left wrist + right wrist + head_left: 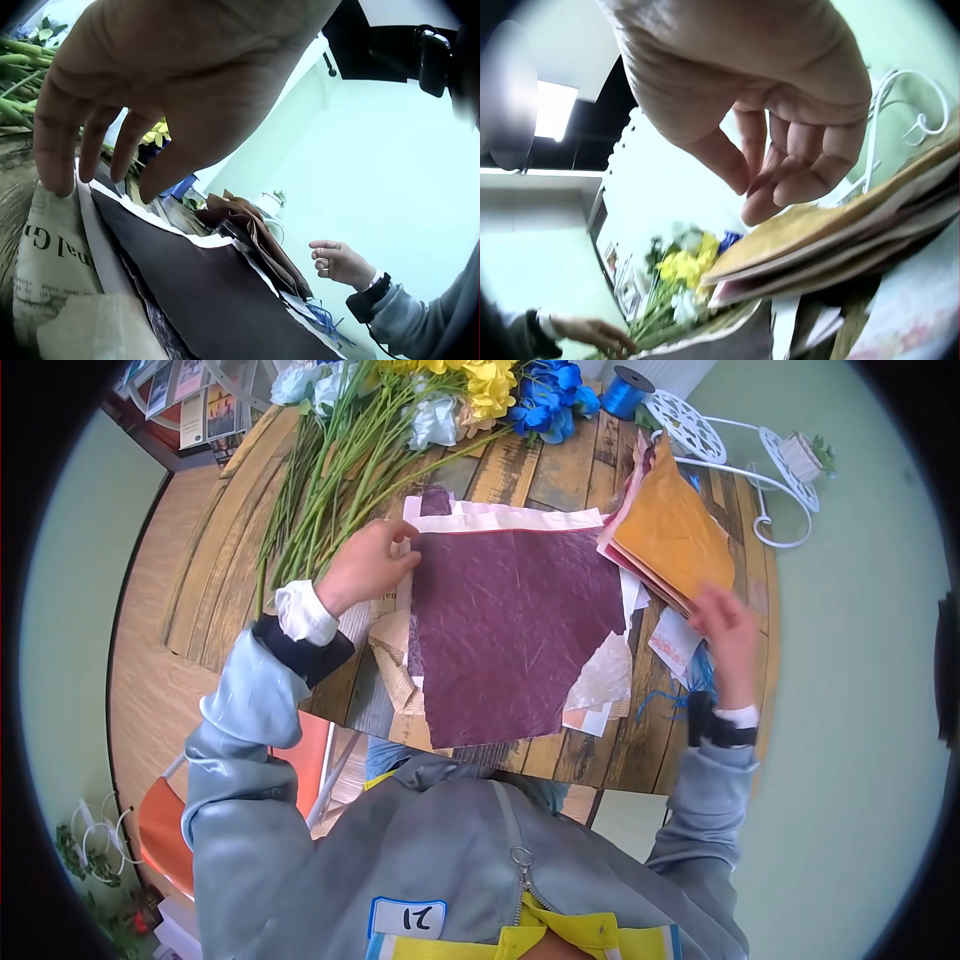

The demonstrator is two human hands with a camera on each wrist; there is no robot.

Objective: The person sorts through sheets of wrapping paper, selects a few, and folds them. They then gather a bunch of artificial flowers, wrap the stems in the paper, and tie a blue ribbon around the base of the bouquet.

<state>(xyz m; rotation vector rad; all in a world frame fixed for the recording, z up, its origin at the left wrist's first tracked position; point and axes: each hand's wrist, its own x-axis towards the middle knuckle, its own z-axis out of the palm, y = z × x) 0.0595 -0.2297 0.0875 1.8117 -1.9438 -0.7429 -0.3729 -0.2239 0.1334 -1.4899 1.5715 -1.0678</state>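
Note:
A dark purple sheet (510, 630) lies over white and newsprint paper on the wooden table. At its upper left corner is the left hand (370, 565), fingers bent loosely; in the left wrist view the fingertips of this hand (157, 97) hang at the edge of the newsprint (52, 255) and white paper. Above the lower end of a folded orange-brown paper stack (680, 520) is the right hand (728, 635). The right wrist view shows this hand (772, 112) with bent fingers and nothing between them, over the stack (802, 232); contact cannot be told.
Long-stemmed flowers (330, 490) with white, yellow and blue heads lie at the back left. A blue ribbon spool (625, 395) and a white metal stand (690, 425) are at the back right. Blue strands (700, 670) lie near the right edge, an orange chair (165, 830) at lower left.

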